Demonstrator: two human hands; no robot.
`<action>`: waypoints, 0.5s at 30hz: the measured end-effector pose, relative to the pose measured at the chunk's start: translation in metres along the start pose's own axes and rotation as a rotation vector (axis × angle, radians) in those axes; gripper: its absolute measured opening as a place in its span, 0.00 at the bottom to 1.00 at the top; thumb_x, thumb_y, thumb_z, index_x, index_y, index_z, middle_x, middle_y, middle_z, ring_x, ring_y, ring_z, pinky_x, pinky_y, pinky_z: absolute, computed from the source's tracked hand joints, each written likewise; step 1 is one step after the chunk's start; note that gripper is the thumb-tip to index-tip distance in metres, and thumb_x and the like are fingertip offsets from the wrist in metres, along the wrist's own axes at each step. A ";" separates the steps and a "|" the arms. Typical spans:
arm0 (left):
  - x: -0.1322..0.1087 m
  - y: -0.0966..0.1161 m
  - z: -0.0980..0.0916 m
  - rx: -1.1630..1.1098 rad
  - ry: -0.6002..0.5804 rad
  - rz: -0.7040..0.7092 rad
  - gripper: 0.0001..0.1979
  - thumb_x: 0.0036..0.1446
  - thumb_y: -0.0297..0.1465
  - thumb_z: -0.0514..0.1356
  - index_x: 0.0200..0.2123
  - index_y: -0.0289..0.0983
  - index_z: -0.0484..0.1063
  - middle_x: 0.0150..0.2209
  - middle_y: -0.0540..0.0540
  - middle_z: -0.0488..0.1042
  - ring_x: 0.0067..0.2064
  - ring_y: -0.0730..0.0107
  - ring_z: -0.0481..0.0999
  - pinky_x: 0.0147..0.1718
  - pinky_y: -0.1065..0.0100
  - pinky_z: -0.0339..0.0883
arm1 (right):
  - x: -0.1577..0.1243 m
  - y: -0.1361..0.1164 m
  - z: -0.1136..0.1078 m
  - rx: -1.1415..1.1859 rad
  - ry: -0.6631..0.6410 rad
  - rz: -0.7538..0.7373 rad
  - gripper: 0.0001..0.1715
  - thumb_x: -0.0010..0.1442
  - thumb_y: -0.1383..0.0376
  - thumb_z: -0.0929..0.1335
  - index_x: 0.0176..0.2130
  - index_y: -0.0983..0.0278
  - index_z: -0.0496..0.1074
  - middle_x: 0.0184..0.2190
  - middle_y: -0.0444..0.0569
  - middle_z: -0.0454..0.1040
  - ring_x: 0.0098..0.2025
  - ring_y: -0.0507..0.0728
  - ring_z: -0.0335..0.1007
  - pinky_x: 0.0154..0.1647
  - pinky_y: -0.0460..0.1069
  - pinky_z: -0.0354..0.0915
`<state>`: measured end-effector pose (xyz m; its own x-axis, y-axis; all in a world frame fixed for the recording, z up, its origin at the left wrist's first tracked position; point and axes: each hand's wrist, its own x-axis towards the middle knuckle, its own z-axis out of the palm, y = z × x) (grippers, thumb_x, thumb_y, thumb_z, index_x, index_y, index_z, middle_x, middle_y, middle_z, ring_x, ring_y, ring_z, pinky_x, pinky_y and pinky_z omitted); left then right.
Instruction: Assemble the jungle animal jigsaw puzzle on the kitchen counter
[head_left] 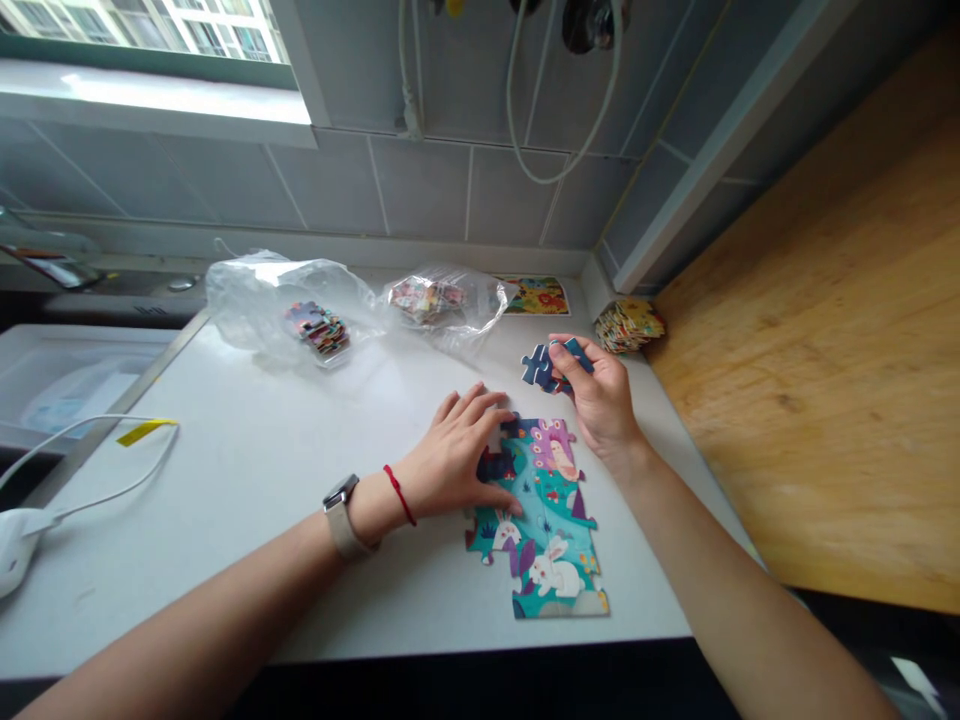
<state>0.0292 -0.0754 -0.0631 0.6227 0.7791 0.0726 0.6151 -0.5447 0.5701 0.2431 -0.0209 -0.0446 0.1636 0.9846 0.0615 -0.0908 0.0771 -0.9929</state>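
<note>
A partly joined jigsaw puzzle (551, 540) lies flat on the white counter, with white rabbits and a pink bird on a teal ground. My left hand (465, 450) rests over its upper left side, fingers spread and touching its edge; the palm hides some of the pieces beneath. Raised above the puzzle's top right, my right hand (600, 400) pinches several dark blue puzzle pieces (538, 367) between thumb and fingers. A watch and a red cord are on my left wrist.
Clear plastic bags hold puzzle pieces (322, 328) and another stack (427, 297) at the back. A picture card (536, 296) and a pile of pieces (628, 325) sit near the wooden panel (825, 350). A white cable (112, 500) lies left.
</note>
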 end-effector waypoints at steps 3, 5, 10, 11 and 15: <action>0.000 0.002 0.000 -0.062 0.015 -0.010 0.51 0.42 0.57 0.76 0.63 0.40 0.64 0.69 0.31 0.63 0.75 0.31 0.50 0.68 0.26 0.43 | -0.001 0.000 0.001 0.014 -0.007 0.034 0.28 0.50 0.48 0.80 0.44 0.62 0.79 0.32 0.43 0.76 0.30 0.52 0.70 0.29 0.47 0.70; 0.000 0.003 0.000 -0.088 0.020 0.002 0.48 0.43 0.54 0.76 0.62 0.42 0.64 0.68 0.33 0.66 0.74 0.31 0.51 0.67 0.25 0.41 | -0.002 -0.001 0.001 0.025 -0.011 0.038 0.28 0.50 0.49 0.80 0.45 0.62 0.79 0.32 0.43 0.75 0.30 0.51 0.70 0.29 0.47 0.70; 0.001 0.007 -0.001 -0.112 0.072 0.088 0.38 0.47 0.48 0.77 0.57 0.40 0.71 0.60 0.35 0.72 0.65 0.40 0.68 0.65 0.36 0.57 | -0.002 -0.002 0.001 0.072 -0.016 0.072 0.30 0.48 0.49 0.81 0.45 0.62 0.80 0.31 0.42 0.75 0.29 0.50 0.68 0.29 0.46 0.69; 0.001 0.008 -0.001 -0.119 0.086 0.112 0.34 0.49 0.45 0.77 0.56 0.40 0.72 0.58 0.36 0.73 0.62 0.44 0.71 0.63 0.41 0.63 | -0.002 -0.003 0.001 0.084 -0.013 0.089 0.31 0.47 0.49 0.82 0.45 0.62 0.80 0.31 0.42 0.75 0.29 0.50 0.68 0.29 0.45 0.68; -0.001 0.014 -0.001 -0.149 0.062 0.193 0.21 0.61 0.35 0.70 0.57 0.40 0.74 0.54 0.39 0.74 0.53 0.56 0.76 0.55 0.54 0.73 | -0.002 -0.006 0.002 0.131 -0.004 0.148 0.33 0.45 0.49 0.82 0.45 0.62 0.80 0.31 0.42 0.76 0.30 0.50 0.69 0.29 0.45 0.68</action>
<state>0.0365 -0.0830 -0.0545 0.6883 0.6849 0.2392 0.4065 -0.6372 0.6548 0.2412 -0.0227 -0.0381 0.1353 0.9873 -0.0832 -0.2409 -0.0487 -0.9693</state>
